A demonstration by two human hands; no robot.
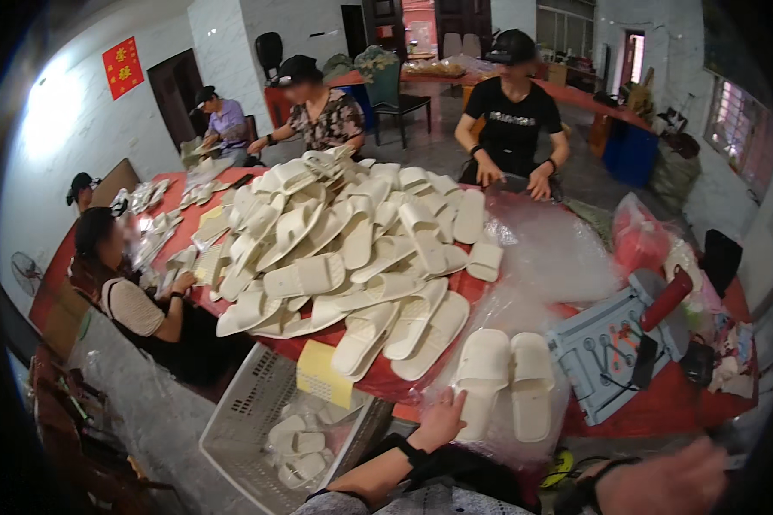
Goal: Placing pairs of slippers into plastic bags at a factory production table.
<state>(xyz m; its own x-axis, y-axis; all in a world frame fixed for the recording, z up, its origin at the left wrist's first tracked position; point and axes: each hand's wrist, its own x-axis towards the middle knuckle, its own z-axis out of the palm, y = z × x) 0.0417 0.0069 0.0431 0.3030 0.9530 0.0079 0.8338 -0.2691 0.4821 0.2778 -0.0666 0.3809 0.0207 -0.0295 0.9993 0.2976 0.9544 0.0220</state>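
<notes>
A pair of cream slippers lies side by side on clear plastic bags at the near table edge. My left hand (441,419) touches the outer edge of the left slipper (479,378), its visible fingers apart. The right slipper (532,386) lies close beside it, with no hand on it. My right hand (666,481) is at the lower right, off the table's near edge and smeared by motion. Whether it holds anything cannot be made out. A big heap of loose slippers (343,232) covers the middle of the red table, just beyond my left hand.
A white plastic crate (249,421) with bagged slippers stands below the table, yellow paper (325,374) at its rim. Right of the pair lies a grey tool case (605,352). Clear bags (554,253) spread beyond. Several co-workers sit around the table, one person (515,120) opposite.
</notes>
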